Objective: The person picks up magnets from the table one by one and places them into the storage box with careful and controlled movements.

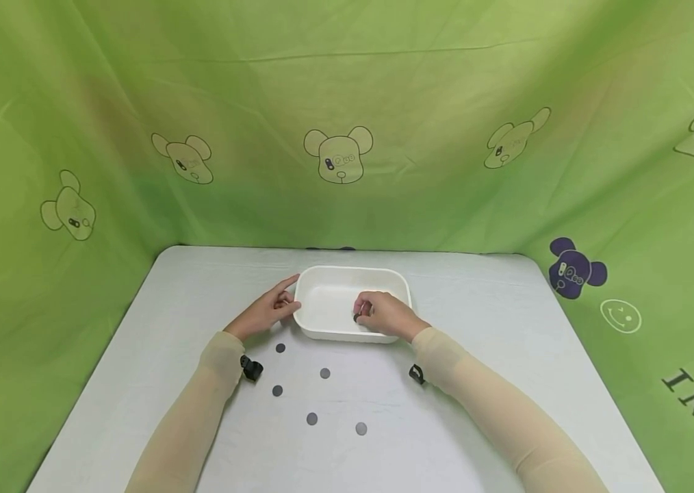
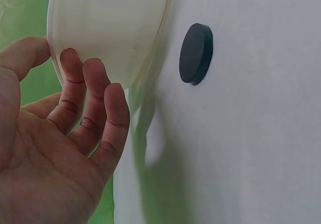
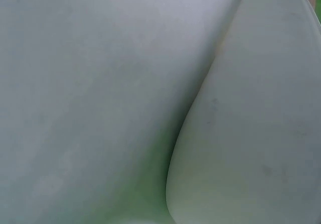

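A white plastic basin (image 1: pixel 352 337) stands on the table toward its far side. My left hand (image 1: pixel 268 309) is at its left end, thumb and index finger spread along the rim. In the left wrist view the other fingers (image 2: pixel 116 118) are loosely bent beside the basin's outer wall (image 2: pixel 115 28). My right hand (image 1: pixel 387 313) reaches over the near rim into the basin and pinches a small dark round disc (image 1: pixel 356 318) low inside it. The right wrist view shows the basin wall (image 3: pixel 251 113), with the right hand's fingers out of sight.
Several flat round discs lie on the table in front of the basin: a dark one (image 1: pixel 280 348) near my left wrist, another dark one (image 1: pixel 277 391), and greyer ones (image 1: pixel 325 373) farther right. A green printed curtain (image 1: pixel 337 219) encloses the white table (image 1: pixel 476 383).
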`<state>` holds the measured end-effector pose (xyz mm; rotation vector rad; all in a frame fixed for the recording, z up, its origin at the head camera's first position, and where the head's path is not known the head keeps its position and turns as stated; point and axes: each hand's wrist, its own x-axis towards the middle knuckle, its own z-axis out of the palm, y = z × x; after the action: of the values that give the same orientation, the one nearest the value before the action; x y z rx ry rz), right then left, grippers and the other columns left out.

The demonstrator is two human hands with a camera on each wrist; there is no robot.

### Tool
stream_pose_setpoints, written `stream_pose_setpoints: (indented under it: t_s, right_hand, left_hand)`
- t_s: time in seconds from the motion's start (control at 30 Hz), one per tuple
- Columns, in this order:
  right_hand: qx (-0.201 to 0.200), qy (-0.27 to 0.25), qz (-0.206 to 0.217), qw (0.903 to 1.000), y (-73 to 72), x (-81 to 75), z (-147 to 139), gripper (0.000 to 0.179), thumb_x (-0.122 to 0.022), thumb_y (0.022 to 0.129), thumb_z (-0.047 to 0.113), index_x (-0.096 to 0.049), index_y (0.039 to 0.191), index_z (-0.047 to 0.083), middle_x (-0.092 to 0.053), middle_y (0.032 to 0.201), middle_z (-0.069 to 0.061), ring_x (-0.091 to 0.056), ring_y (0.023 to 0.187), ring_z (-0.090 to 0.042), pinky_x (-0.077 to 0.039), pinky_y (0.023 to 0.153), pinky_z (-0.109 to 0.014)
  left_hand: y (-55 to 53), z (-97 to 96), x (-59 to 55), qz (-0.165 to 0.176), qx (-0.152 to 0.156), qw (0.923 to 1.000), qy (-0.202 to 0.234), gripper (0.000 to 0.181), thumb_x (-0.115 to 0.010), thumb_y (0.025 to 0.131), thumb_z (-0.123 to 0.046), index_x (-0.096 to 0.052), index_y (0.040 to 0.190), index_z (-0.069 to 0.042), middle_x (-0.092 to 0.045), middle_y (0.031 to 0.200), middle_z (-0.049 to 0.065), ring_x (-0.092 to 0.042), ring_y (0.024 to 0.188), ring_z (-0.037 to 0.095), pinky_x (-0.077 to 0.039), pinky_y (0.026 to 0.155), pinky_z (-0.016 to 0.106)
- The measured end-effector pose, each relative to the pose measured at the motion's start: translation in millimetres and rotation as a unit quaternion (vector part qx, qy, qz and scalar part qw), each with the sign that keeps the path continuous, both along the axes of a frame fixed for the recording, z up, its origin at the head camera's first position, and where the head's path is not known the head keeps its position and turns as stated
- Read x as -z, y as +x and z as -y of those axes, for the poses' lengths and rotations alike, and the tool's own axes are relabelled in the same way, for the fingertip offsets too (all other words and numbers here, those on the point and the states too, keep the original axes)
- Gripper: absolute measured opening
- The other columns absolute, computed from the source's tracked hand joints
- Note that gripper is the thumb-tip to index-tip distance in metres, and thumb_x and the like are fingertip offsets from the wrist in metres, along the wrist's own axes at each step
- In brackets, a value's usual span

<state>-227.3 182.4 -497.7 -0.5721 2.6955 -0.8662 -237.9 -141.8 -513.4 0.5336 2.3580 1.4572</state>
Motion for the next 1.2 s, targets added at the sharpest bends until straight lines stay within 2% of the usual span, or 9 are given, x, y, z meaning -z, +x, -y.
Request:
stream_pose_setpoints:
  t_s: [0.57,0.87,1.07,1.2]
  right_hand:
    - [-0.010,0.009,0.002,0.9999,3.4,3.5,-3,0.011,-0.079,0.094,0.012,-0.072,0.099,0.017,-0.068,0.088,0.005,-0.062,0.080,-0.013,-0.052,0.079,-0.037]
    - [-0.007,0.012,0.002,0.9999,5.2,4.8,-4,0.010,-0.079,0.095,0.014,-0.071,0.098,0.019,-0.068,0.087,0.006,-0.062,0.078,-0.012,-0.051,0.077,-0.036]
    - [-0.007,0.005,-0.011,0.9999,6.9,3.8,-5,0.007,-0.077,0.098,0.016,-0.070,0.098,0.019,-0.068,0.087,0.006,-0.060,0.076,-0.012,-0.050,0.075,-0.035]
    - [0.000,-0.014,-0.038,0.9992,8.0,4.2,-5,0.003,-0.072,0.101,0.017,-0.070,0.103,0.017,-0.068,0.090,0.005,-0.058,0.072,-0.011,-0.050,0.071,-0.033]
  left_hand:
    - [9.2,-2.8,1.4,-0.007,-0.007,0.9999,-0.008,0.073,-0.064,0.111,-0.021,-0.025,0.172,-0.013,-0.066,0.110,0.008,-0.059,0.092,0.019,-0.046,0.086,0.035]
    - [14.9,-4.0,0.2,-0.006,-0.012,0.9999,-0.010,0.073,-0.064,0.111,-0.023,-0.025,0.172,-0.014,-0.065,0.110,0.008,-0.058,0.091,0.018,-0.045,0.085,0.034]
    - [15.6,-5.6,0.6,-0.006,-0.014,0.9998,-0.008,0.073,-0.063,0.111,-0.022,-0.024,0.172,-0.014,-0.066,0.110,0.008,-0.059,0.091,0.018,-0.045,0.085,0.035]
    - [16.0,-5.7,0.7,-0.006,-0.014,0.9999,-0.009,0.073,-0.063,0.111,-0.022,-0.024,0.172,-0.014,-0.066,0.111,0.009,-0.059,0.092,0.019,-0.045,0.085,0.035]
